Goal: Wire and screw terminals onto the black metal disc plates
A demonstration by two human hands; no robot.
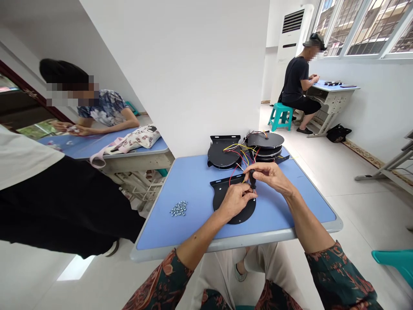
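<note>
My right hand (272,177) grips a black-handled screwdriver (253,177), held upright with its tip down at the right edge of a round black metal plate (238,216). My left hand (235,199) rests over that plate, its thumb and fingers pinched together beside the screwdriver tip. Whatever is between those fingertips is too small to make out. The plate lies flat, with a slotted bracket edge (222,181) on its far side. Red, yellow and white wires (237,148) run near the hands. Left of the plate is a loose pile of small silver screws (179,208).
Behind the plate stand another round black unit (224,155) and a stack of them (266,141) with wires, on the blue table (193,172). A white wall (193,77) rises behind. Co-workers sit at tables left and right; a person in black trousers (80,206) stands close left.
</note>
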